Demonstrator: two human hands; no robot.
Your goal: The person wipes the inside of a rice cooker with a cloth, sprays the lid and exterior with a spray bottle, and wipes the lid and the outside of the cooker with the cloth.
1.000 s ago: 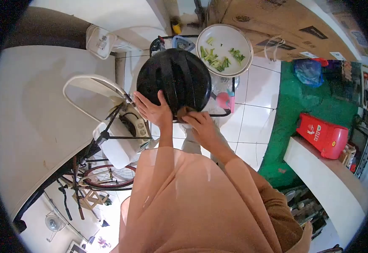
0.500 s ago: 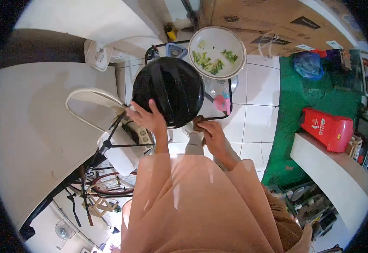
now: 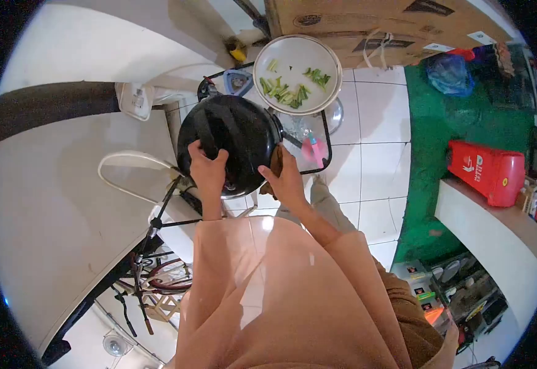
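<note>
A black round pan [image 3: 234, 138] with its ribbed underside up is held over a wire-frame stand. My left hand [image 3: 207, 167] rests flat against the pan's lower left side. My right hand [image 3: 284, 178] grips a brown handle or cloth at the pan's right edge. Behind the pan sits a white plate [image 3: 318, 58] with chopped green vegetable pieces [image 3: 286, 92].
A black wire-frame stand [image 3: 325, 150] holds a pink item [image 3: 313, 151] and a clear glass bowl. A white table [image 3: 47, 203] lies left, with a white looped cord on it. A red container [image 3: 485, 172] sits on green matting at right. Cardboard boxes stand at the back.
The view shifted, and the pan moved slightly left and lower in frame. My left hand slid further onto the pan's underside, and my right hand rose to the pan's right edge.
</note>
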